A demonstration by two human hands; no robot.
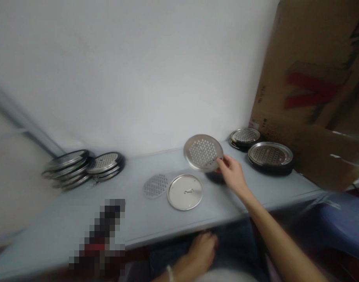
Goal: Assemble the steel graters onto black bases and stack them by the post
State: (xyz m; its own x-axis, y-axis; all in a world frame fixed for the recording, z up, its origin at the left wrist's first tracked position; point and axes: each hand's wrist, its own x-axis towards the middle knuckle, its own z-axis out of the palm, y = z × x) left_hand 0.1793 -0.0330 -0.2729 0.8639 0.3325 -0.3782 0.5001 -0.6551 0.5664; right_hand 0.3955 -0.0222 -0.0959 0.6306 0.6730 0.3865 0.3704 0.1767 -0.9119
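My right hand (232, 172) pinches the rim of a round metal plate with many holes, perhaps a grater disc (203, 152), between thumb and fingers. The disc is tilted up above the table. Below it lies a shallow round metal lid (185, 192) with a small dark mark in its middle. Left of the lid, a flat grey perforated disc (156, 186) rests on the table. My left hand (203, 250) is curled closed near my lap, below the table's front edge, and no object shows in it. Part of a dark round thing (216, 177) shows beneath my right hand.
Stacks of perforated round plates stand on the grey table (132, 219): a left stack (69, 170), a stack beside it (106, 164), and two on the right (270, 156). A large cardboard box (308, 90) rises at right. A blue stool (343, 223) stands below; a pixelated patch covers the lower left.
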